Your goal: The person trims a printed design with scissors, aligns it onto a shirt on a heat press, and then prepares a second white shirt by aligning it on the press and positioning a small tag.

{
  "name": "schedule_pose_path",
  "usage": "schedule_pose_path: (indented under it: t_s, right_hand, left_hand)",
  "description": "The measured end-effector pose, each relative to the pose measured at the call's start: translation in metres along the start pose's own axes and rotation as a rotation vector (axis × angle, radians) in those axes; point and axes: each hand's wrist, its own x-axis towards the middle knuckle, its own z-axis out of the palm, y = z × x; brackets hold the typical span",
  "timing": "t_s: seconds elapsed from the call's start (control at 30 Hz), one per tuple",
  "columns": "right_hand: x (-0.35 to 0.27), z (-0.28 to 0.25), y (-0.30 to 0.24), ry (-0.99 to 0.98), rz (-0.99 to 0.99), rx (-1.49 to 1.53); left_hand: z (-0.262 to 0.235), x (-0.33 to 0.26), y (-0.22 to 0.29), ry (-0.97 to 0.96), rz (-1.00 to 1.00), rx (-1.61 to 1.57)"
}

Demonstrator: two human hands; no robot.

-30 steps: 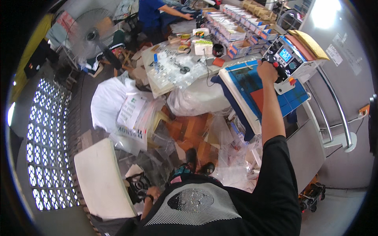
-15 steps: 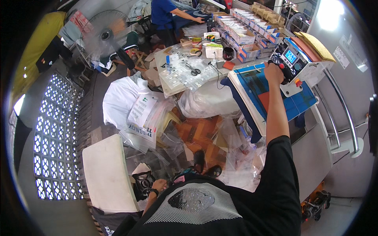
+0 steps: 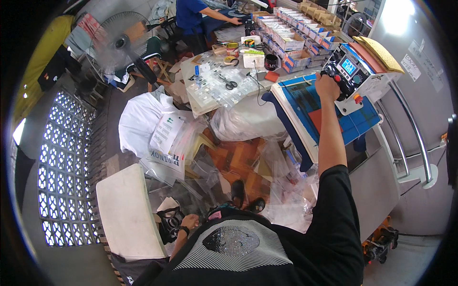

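Note:
My right arm reaches out to a heat press, and my right hand (image 3: 327, 88) is closed around the press's black handle (image 3: 329, 70) beside its control box (image 3: 352, 66) with a lit blue display. Under my forearm is the blue upper plate (image 3: 298, 101) of the press, lowered over a pale pad. Navy fabric (image 3: 286, 131) hangs from the pad's edge. A small red-brown sheet (image 3: 317, 119) lies on the plate. Low at my left side, my left hand (image 3: 190, 221) hangs with its fingers loosely curled, holding nothing I can see, near a chair with a cream backrest (image 3: 130, 209).
Scissors (image 3: 229, 83), tape and small packets cover a worktable (image 3: 195, 102). Behind stand rows of small boxes (image 3: 296, 43) and a black mug (image 3: 271, 62). A person in blue (image 3: 189, 16) works beyond. A fan (image 3: 121, 42), white bagged cloth (image 3: 143, 121) and plastic sheets (image 3: 291, 190) surround me.
The whole view has shifted slightly. My right hand stays on the press handle and my left hand stays low at my side.

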Motion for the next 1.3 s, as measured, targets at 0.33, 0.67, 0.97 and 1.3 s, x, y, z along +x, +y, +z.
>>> schedule_pose_path:
  t_s: [0.33, 0.67, 0.97, 1.3]
  right_hand:
    - [-0.008, -0.009, -0.008, -0.057, 0.014, -0.003]
    - [-0.030, -0.021, 0.040, -0.111, 0.034, 0.031]
    - [-0.099, -0.057, 0.102, -0.025, 0.019, -0.010]
    - [-0.195, -0.107, 0.178, 0.129, 0.073, -0.125]
  left_hand:
    - [0.002, 0.003, 0.007, -0.002, 0.111, -0.130]
    - [-0.011, -0.036, -0.092, -0.036, 0.009, 0.385]
    - [0.001, 0.031, -0.033, -0.157, -0.019, 0.293]
    - [-0.003, 0.093, 0.140, -0.111, 0.234, -0.059]
